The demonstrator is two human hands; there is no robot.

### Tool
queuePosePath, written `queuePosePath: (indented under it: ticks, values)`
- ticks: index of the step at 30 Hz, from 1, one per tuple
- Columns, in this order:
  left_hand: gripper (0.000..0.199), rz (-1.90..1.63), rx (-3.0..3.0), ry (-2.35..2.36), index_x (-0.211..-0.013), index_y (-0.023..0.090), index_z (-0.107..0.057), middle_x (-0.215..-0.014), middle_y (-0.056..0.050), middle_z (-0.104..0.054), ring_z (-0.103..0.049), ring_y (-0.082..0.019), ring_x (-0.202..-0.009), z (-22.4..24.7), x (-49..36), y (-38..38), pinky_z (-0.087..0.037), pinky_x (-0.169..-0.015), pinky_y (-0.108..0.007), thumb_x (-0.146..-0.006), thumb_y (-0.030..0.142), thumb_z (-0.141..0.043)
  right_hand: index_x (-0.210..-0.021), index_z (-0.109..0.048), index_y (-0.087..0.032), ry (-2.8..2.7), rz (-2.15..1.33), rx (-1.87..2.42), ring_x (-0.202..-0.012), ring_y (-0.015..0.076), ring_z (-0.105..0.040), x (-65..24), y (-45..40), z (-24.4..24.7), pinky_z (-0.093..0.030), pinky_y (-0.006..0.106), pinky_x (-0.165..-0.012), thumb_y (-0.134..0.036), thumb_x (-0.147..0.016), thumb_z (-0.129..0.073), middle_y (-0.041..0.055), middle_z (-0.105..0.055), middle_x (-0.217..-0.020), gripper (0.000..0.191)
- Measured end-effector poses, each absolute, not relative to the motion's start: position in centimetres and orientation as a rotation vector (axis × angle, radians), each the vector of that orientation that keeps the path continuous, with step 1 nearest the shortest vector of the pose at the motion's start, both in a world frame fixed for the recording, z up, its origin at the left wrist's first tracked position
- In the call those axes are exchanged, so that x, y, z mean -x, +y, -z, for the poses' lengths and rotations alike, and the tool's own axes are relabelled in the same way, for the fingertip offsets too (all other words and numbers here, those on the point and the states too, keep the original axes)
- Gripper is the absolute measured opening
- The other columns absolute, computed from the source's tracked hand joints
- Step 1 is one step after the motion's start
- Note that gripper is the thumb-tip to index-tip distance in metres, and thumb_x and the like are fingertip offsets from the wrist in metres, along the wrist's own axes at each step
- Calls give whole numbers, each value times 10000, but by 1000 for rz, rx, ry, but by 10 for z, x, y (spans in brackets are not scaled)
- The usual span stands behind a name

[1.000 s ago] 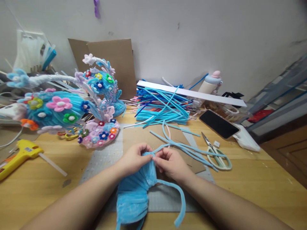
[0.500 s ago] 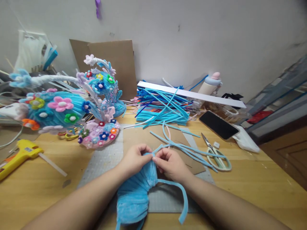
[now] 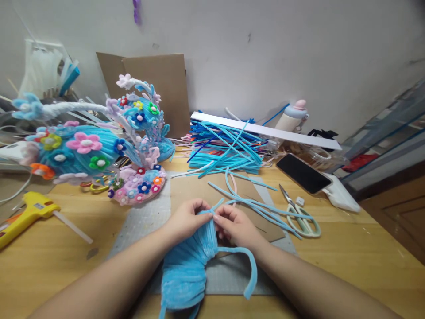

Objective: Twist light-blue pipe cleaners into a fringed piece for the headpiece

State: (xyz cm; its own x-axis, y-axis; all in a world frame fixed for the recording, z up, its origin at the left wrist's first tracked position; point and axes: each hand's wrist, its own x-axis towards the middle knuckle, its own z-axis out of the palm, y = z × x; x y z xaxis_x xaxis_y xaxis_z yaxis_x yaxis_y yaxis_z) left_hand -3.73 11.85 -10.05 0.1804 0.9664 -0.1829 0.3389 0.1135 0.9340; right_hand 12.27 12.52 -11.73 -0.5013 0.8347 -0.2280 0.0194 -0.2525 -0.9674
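Observation:
A light blue fuzzy form (image 3: 186, 274), wrapped in pipe cleaners, is held low over the front of the mat. My left hand (image 3: 189, 221) is closed on its upper end, thumb and fingers pinching near the top edge. Right against it, my right hand (image 3: 234, 226) pinches a light blue pipe cleaner (image 3: 217, 204) at the same edge; its short tip sticks up between the hands. Another loose pipe cleaner end (image 3: 250, 274) curves out from the form's narrow waist and hangs to the right. The fingertips partly hide the pinched spot.
Beyond my hands, loose blue pipe cleaners (image 3: 255, 204) lie on cardboard (image 3: 186, 186) over a grey cutting mat (image 3: 146, 226). Scissors (image 3: 303, 221) and a phone (image 3: 303, 173) are right. Flower-covered decorations (image 3: 86, 150) and a yellow glue gun (image 3: 31, 215) stand left. A pipe cleaner pile (image 3: 226, 159) sits behind.
Both hands stay at the form's upper edge with small finger movements. The pipe cleaner tip between them has shifted slightly, and the hanging end has swung a little left and up.

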Motion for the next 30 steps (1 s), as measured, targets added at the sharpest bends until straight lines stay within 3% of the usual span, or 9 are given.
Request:
queuePosePath:
  ticks: [7, 10, 13, 17, 22, 30]
  values:
    - [176, -749, -1677, 1453, -778, 143, -620, -743, -18, -640, -555, -158, -712, 99, 37, 115, -406, -623, -230, -701, 272, -529, -738, -475, -174, -1653, -1617, 1008, -488, 78, -445, -125, 125, 116, -364, 210, -466, -361, -789, -530, -32, -478, -606, 202]
    - [177, -736, -1702, 1460, -775, 141, -621, -734, -16, -633, -544, -152, -695, 98, 37, 114, -398, -615, -227, -699, 272, -530, -838, -537, -186, -2046, -1101, 971, -674, 143, -500, -133, 127, 109, -407, 275, -618, -276, -813, -502, 24, -540, -737, 100]
    - [177, -741, -1674, 1420, -771, 138, -615, -713, -7, -620, -532, -141, -672, 96, 37, 115, -392, -600, -218, -698, 273, -526, -954, -589, -206, -2324, -485, 894, -852, 196, -482, -141, 131, 100, -374, 335, -753, -221, -822, -481, 75, -556, -908, 172]
    - [159, -731, -1639, 1387, -762, 128, -613, -691, 3, -602, -521, -132, -659, 91, 36, 114, -385, -600, -213, -678, 222, -516, -1016, -604, -287, -2463, -104, 838, -1009, 215, -438, -146, 136, 93, -287, 375, -843, -193, -841, -472, 51, -555, -1049, 239]
    - [185, -676, -1599, 1343, -778, 121, -626, -705, 1, -611, -523, -141, -674, 89, 37, 112, -385, -612, -222, -669, 237, -531, -1047, -579, -297, -2594, -54, 715, -1004, 177, -462, -146, 141, 92, -204, 382, -876, -197, -857, -475, 7, -612, -1006, 239]
    - [177, -683, -1566, 1339, -740, 123, -612, -638, 15, -556, -472, -118, -605, 94, 37, 113, -359, -562, -213, -671, 275, -553, -1022, -575, -245, -2550, -125, 780, -988, 173, -496, -155, 151, 89, -251, 350, -858, -150, -842, -461, 31, -620, -1011, 234]
